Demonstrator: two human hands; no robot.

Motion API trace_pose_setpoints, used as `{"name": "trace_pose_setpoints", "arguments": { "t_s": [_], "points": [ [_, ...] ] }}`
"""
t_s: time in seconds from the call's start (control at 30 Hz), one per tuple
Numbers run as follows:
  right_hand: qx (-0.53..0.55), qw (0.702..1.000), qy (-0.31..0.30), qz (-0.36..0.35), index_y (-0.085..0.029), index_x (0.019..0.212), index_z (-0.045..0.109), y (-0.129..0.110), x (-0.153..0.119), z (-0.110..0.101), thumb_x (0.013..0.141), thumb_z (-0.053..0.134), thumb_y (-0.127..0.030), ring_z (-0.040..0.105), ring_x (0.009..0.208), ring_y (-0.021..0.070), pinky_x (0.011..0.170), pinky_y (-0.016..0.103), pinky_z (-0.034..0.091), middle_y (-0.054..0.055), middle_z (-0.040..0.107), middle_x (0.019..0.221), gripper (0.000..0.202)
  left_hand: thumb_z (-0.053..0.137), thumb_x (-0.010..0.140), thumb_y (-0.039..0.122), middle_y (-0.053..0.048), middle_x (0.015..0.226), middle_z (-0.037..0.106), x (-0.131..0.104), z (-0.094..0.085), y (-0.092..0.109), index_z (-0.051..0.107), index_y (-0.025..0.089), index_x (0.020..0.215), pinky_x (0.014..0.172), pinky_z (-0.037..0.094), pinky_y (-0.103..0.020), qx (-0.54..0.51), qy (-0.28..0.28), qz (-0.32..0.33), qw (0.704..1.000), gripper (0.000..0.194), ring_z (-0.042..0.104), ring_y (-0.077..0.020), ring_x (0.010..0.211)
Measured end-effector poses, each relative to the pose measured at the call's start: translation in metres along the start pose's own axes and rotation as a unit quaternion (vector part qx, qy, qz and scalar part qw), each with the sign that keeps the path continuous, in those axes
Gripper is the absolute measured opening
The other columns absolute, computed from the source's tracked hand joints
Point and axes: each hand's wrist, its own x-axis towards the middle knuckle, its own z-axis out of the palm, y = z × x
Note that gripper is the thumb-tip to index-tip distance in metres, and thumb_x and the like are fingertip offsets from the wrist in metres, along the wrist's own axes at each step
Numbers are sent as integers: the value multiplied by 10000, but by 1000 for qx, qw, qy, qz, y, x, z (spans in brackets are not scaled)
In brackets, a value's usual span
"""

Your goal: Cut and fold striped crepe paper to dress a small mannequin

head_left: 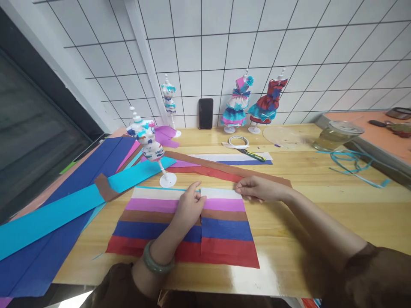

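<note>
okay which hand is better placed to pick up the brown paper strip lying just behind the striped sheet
Probably the right hand. It rests at the striped sheet's far right corner, right beside the brown strip. The left hand lies flat mid-sheet, farther from it.

Striped crepe paper sheet (224, 226) under both hands: white, pink, brown, blue and red bands. Left wrist: green bangle (156, 262). Beyond the fingertips: brown strip (224, 169), red strip (205, 172). Far left: cyan strip (48, 218) over dark blue sheets (93, 171).

- Four mannequins: one (150, 143) on the bench (321, 205), three (169, 100) (239, 102) (269, 102) behind it
- One phone (206, 113)
- Two striped sheets (154, 222) (227, 226)
- Two hands (189, 207) (258, 189)
</note>
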Motion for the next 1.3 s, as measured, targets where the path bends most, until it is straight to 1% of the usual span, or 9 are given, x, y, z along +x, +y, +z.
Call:
{"name": "trace_pose_setpoints", "arguments": {
  "t_s": [0.1,0.23,0.33,0.53,0.63,0.77,0.83,1.03,1.3],
  "points": [
    [10,1000,-7,12,-170,697,457,2,2,-2,757,490,-534,352,356,27,334,170,230,-41,469,566,370,506,717,217,49,598,500,-1,0,1,426,142,1226,517,352,-202,-1,-1,-3,1000,521,446,-88,509],
    [16,1000,-3,20,-172,677,450,2,5,-2,725,518,-544,357,336,27,325,170,241,-52,472,530,381,507,716,211,51,597,503,-1,0,1,429,148,1225,522,355,-203,3,0,-1,1000,518,454,-89,515],
    [7,1000,8,21,-174,668,450,-1,5,1,728,508,-549,360,328,29,317,169,249,-53,476,518,384,503,723,208,53,596,502,-1,0,1,416,158,1236,529,360,-205,9,2,1,1000,523,456,-88,516],
    [-15,999,36,32,-174,662,446,-6,5,7,737,482,-572,385,331,33,306,164,272,-47,479,515,407,557,688,203,58,616,507,-2,-1,5,284,182,1327,555,395,-215,36,12,-13,999,696,494,-96,537],
    [-34,998,43,33,-178,660,445,-8,4,8,735,471,-584,387,332,37,310,168,275,-48,479,512,414,565,687,211,66,630,504,-4,-4,10,241,222,1346,501,387,-207,49,13,-18,999,734,478,-80,475],
    [-54,996,54,37,-180,661,446,-8,4,9,743,458,-585,394,338,42,319,170,280,-45,484,505,413,529,724,234,91,566,479,-7,-7,14,161,256,1367,396,336,-197,47,-26,-47,997,742,439,-74,361],
    [-58,996,60,39,-181,666,444,-7,5,10,744,455,-589,396,337,46,315,172,280,-40,491,510,415,542,716,226,95,535,472,-8,-8,14,178,242,1367,413,342,-197,63,-30,-43,997,746,447,-79,371],
    [-77,992,90,41,-186,651,424,-3,9,13,738,447,-611,414,353,60,315,177,288,-31,494,497,435,566,696,207,87,503,487,-6,-8,12,221,186,1364,533,377,-219,119,-11,-19,993,751,487,-105,467],
    [-87,989,118,32,-187,653,449,1,10,17,749,460,-565,444,392,80,337,179,322,-19,497,501,390,572,685,199,82,504,504,-6,-8,15,245,181,1358,535,364,-219,119,-19,-26,992,748,498,-113,482]
  ]
}}
